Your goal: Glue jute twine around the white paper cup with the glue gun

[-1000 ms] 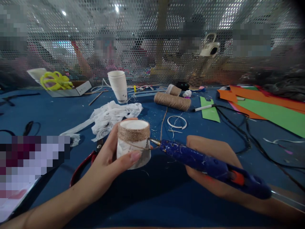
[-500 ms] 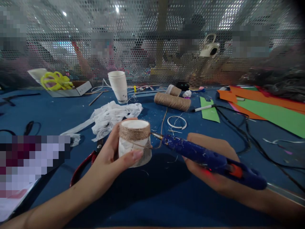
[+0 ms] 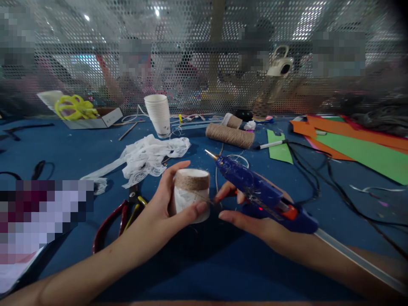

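My left hand (image 3: pixel 165 204) is wrapped round a small white cup (image 3: pixel 192 195) whose upper band is wound with brown twine. My right hand (image 3: pixel 245 216) holds a blue glue gun (image 3: pixel 261 195) with an orange trigger, its metal nozzle tilted up and away from the cup. The fingertips of my right hand reach toward the cup's right side, where a loose strand of twine (image 3: pixel 217 170) runs off toward a twine spool (image 3: pixel 230 135) farther back.
Red-handled pliers (image 3: pixel 111 221) lie left of my left arm. White lace (image 3: pixel 146 158), a stack of paper cups (image 3: pixel 158 114), yellow scissors (image 3: pixel 74 108), a marker (image 3: pixel 270 144), coloured paper sheets (image 3: pixel 357 144) and black cables (image 3: pixel 321 178) lie on the blue table (image 3: pixel 204 263). A perforated screen (image 3: pixel 204 55) stands behind.
The glue gun's nozzle has lifted off the cup and swung up and back. My right hand has moved left, its fingers now reaching the cup's side. The cup has shifted slightly right.
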Demonstrator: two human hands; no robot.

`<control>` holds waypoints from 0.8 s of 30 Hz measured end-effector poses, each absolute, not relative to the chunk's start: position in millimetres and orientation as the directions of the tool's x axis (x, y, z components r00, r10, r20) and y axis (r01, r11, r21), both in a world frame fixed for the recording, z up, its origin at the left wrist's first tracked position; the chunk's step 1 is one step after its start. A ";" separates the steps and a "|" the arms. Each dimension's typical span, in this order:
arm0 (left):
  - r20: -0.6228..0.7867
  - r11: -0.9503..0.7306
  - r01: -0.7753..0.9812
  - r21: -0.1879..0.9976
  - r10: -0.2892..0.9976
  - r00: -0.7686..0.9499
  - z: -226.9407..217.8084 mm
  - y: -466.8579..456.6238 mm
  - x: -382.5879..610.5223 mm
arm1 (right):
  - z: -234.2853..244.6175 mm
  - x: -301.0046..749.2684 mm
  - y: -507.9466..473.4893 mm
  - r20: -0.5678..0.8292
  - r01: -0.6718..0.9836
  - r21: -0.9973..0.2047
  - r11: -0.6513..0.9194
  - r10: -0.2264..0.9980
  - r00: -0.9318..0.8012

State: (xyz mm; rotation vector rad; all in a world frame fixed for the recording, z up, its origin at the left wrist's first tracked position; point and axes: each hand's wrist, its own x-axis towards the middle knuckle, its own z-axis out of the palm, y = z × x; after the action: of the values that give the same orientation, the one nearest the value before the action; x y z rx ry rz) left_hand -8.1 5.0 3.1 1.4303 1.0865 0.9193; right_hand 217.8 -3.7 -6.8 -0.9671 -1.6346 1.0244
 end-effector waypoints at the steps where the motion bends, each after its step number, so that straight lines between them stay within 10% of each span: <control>1: -0.019 -0.024 0.144 0.989 0.957 0.289 2.7 4.9 -8.3 | -7.3 217.1 -4.6 0.298 0.119 -0.935 0.335 0.922 -0.247; 24: -0.007 -0.050 0.154 0.987 0.937 0.350 0.3 2.2 -7.9 | 0.7 214.7 -8.8 0.209 0.121 -0.964 0.238 0.954 -0.215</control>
State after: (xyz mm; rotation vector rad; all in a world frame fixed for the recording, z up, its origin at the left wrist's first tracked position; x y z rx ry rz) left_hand -7.9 2.2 0.3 1.4895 1.0400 0.8740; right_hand 214.7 -8.8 0.7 -1.0380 -1.5643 1.1063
